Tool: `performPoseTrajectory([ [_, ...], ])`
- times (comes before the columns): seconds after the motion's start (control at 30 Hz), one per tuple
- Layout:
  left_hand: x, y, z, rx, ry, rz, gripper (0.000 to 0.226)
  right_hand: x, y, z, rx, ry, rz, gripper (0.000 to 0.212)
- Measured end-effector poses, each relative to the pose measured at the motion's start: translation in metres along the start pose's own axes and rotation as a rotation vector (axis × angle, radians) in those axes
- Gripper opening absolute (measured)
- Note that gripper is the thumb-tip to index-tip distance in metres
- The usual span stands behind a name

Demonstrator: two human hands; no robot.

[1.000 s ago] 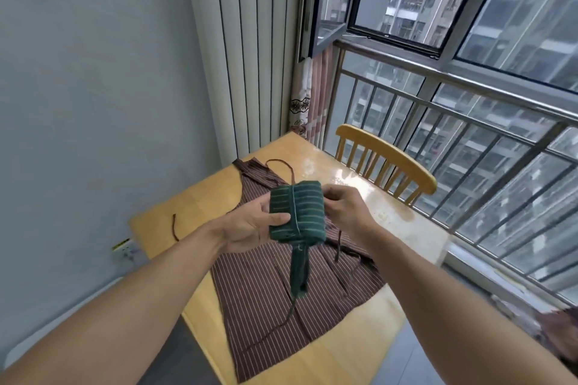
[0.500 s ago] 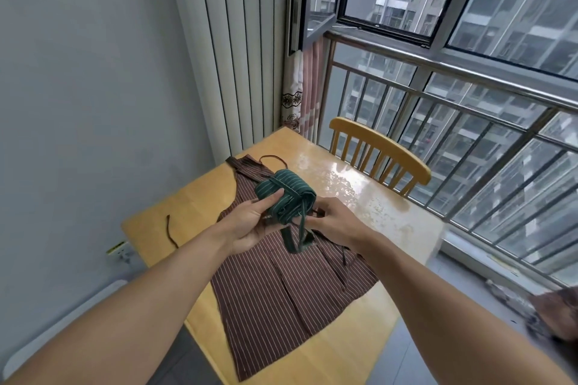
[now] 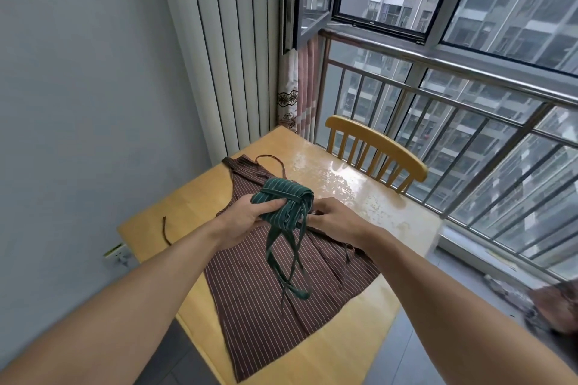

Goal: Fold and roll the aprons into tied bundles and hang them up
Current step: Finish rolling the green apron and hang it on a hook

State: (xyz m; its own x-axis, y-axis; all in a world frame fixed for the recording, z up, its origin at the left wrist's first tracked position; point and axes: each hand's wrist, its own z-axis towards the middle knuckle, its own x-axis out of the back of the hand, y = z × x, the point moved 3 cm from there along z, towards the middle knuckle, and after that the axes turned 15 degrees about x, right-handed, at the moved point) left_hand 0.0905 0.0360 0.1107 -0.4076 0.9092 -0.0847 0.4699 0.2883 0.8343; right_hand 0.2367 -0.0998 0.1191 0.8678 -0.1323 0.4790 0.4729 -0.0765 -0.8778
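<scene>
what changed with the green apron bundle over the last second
The green bundle came down from chest height to just above the brown apron, and its ties now hang in longer loose loops. The left hand keeps its grip on the bundle; the right hand works at the ties. The brown apron stayed flat on the table.

Left: bare tabletop (image 3: 187, 197) between the wall (image 3: 78, 103) and brown apron (image 3: 281, 291), crossed only by a strap (image 3: 164, 230).
Far right: glossy tabletop open up to the chair (image 3: 375, 150).
Beyond: railing (image 3: 469, 109) blocks passage.
Centre: apron covers the tabletop.
</scene>
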Motion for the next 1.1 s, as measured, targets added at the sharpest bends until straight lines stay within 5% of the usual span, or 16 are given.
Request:
performPoseTrajectory([
  [0.23,-0.005,0.010,0.004,-0.102,0.066,-0.195,0.038,0.000,0.003,-0.013,-0.040,0.114,0.211,0.060],
  [0.4,-0.001,0.021,0.000,-0.073,0.103,-0.248,0.021,0.005,0.004,-0.020,0.048,0.184,0.125,0.025],
  [0.5,0.002,0.023,-0.002,-0.040,0.026,-0.261,0.032,0.007,0.006,-0.027,0.059,0.093,0.409,0.026],
  [0.6,0.000,0.023,-0.004,0.005,-0.147,-0.249,0.050,0.001,0.006,-0.033,-0.030,-0.178,0.638,0.029],
  [0.77,-0.020,0.022,-0.013,0.130,-0.549,0.135,0.040,-0.009,0.015,-0.025,-0.215,-0.600,0.360,0.028],
  [0.87,-0.033,0.021,-0.021,0.211,-0.651,0.453,0.030,0.002,0.007,-0.015,-0.344,-0.686,0.088,0.021],
  [1.0,-0.038,0.012,-0.025,0.349,-0.538,0.628,0.029,0.023,-0.022,0.006,-0.387,-0.615,-0.038,0.032],
  [1.1,-0.034,0.007,-0.020,0.378,-0.364,0.520,0.033,0.025,-0.048,0.014,-0.294,-0.548,-0.163,0.034],
])
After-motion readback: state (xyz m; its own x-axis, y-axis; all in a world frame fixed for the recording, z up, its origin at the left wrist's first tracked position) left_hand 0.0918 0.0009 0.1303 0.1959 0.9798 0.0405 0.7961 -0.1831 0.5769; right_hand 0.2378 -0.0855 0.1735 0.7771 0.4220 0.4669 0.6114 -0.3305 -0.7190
